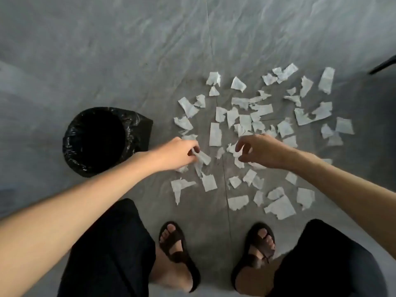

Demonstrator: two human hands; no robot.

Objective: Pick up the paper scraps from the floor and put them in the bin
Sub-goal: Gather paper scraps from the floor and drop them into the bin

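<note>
Ground cover: I see pale grey wrinkled plastic sheeting (107, 39) across the whole view.
Seam: a thin straight line (211, 46) runs along it, top towards bottom.
Footwear: dark brown strap sandals, left (175, 249) and right (257, 251), toes bare, standing apart.
Clothing: loose black fabric trouser legs (111, 254) over both knees.
Upper right edge: a dark slanted bar (383, 66); I cannot identify it.

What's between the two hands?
In the head view, a small paper scrap lies on the grey floor between the left hand and right hand; a longer scrap lies just beyond.
</note>
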